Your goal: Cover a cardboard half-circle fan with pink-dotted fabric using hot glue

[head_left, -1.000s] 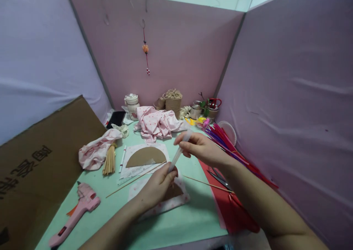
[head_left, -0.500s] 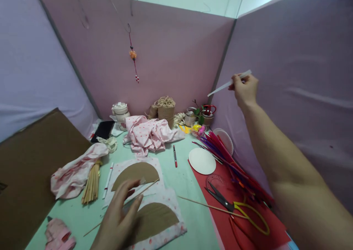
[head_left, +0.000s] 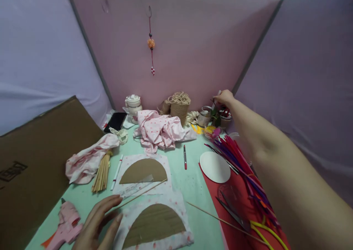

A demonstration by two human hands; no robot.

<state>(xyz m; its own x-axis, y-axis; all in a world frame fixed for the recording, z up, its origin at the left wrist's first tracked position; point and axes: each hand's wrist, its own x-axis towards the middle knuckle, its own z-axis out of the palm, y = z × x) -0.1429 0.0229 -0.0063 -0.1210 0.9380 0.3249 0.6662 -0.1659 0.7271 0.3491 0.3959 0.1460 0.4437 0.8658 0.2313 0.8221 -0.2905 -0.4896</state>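
Our left hand [head_left: 96, 224] lies open at the semicircle [head_left: 154, 224] edge. Our right hand [head_left: 224, 98] hovers over the corner jars [head_left: 205, 116]; we cannot tell its grip.

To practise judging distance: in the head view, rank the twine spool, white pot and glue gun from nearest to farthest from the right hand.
1. Twine spool: back row, just left of the right hand.
2. White pot: further left along the back wall.
3. Glue gun: front left corner of the table.
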